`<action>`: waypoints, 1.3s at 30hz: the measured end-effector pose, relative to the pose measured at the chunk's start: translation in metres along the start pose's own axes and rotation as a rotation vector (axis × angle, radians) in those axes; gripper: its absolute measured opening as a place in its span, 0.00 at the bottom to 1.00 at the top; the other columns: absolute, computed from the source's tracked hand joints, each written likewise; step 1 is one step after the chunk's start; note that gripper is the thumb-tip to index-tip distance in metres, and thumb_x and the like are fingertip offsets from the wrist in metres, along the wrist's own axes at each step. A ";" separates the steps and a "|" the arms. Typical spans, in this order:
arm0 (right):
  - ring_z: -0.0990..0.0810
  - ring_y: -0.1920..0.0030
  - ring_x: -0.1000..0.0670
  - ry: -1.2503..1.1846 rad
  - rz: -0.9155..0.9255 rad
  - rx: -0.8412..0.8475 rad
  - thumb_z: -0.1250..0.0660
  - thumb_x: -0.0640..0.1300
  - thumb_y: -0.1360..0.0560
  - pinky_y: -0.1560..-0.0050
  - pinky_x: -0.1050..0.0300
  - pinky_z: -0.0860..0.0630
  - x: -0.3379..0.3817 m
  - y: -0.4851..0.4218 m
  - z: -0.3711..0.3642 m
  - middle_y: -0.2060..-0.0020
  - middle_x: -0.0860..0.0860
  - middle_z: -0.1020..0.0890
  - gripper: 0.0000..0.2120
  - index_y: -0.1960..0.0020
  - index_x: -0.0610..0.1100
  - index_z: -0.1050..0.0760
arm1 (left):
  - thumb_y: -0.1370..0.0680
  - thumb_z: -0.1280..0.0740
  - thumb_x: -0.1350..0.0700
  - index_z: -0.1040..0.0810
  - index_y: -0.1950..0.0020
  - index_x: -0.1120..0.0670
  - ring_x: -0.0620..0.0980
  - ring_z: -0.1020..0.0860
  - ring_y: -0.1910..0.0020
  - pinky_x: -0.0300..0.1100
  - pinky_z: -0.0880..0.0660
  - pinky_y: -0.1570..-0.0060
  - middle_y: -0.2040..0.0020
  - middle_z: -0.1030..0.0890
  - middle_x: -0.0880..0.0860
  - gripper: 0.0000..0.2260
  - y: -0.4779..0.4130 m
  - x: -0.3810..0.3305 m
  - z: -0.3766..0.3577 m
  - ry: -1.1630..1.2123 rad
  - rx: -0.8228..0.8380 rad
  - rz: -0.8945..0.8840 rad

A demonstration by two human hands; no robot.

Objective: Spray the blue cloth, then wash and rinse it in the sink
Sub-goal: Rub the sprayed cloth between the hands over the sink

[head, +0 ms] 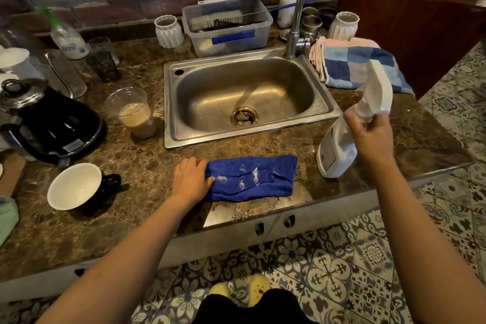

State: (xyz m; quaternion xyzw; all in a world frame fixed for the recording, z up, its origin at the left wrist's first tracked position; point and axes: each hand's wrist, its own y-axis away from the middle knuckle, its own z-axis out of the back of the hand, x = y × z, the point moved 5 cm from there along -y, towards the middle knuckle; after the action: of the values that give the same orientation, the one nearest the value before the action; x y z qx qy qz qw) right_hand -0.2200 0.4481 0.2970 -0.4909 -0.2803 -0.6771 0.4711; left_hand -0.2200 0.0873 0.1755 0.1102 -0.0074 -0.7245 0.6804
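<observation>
Pinning the left end of the blue cloth [251,177] to the countertop [131,218] with the left hand [190,179], fingers loosely bent and pressing, lower centre of frame, below the sink [236,139]. Gripping a white spray bottle [338,150] by the neck in the right hand [370,137], fingers curled round it, at right. Probably finishing the spraying step, judging by foam flecks [255,175]. Next likely needing the bottle set down and the cloth lifted into the sink. Lying flat, long axis running left to right.
</observation>
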 end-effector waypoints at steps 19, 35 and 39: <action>0.27 0.47 0.53 0.239 -0.039 0.956 0.48 0.52 0.19 0.45 0.58 0.34 -0.029 0.072 -0.179 0.50 0.55 0.24 0.18 0.43 0.46 0.22 | 0.35 0.40 0.59 0.32 0.61 0.54 0.48 0.30 0.65 0.42 0.33 0.62 0.64 0.30 0.54 0.05 0.005 -0.048 0.053 1.715 0.205 0.120; 0.25 0.66 0.45 0.154 0.113 0.392 0.48 0.54 0.20 0.60 0.49 0.28 0.065 0.086 -0.186 0.72 0.47 0.24 0.24 0.72 0.47 0.30 | 0.20 0.42 0.50 0.21 0.58 0.56 0.48 0.21 0.64 0.41 0.24 0.61 0.63 0.19 0.54 0.15 0.033 -0.080 0.070 1.675 -0.095 0.409; 0.24 0.65 0.44 0.161 0.080 0.337 0.49 0.51 0.20 0.61 0.51 0.30 0.071 0.083 -0.178 0.69 0.43 0.24 0.25 0.74 0.48 0.34 | 0.20 0.42 0.50 0.22 0.62 0.56 0.48 0.23 0.66 0.42 0.27 0.62 0.66 0.21 0.54 0.16 0.036 -0.085 0.085 1.640 -0.172 0.414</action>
State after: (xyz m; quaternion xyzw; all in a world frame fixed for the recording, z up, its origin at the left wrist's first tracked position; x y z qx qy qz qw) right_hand -0.2202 0.2397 0.2915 -0.3602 -0.3314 -0.6385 0.5940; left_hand -0.1948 0.1571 0.2765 0.5447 0.5232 -0.2745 0.5952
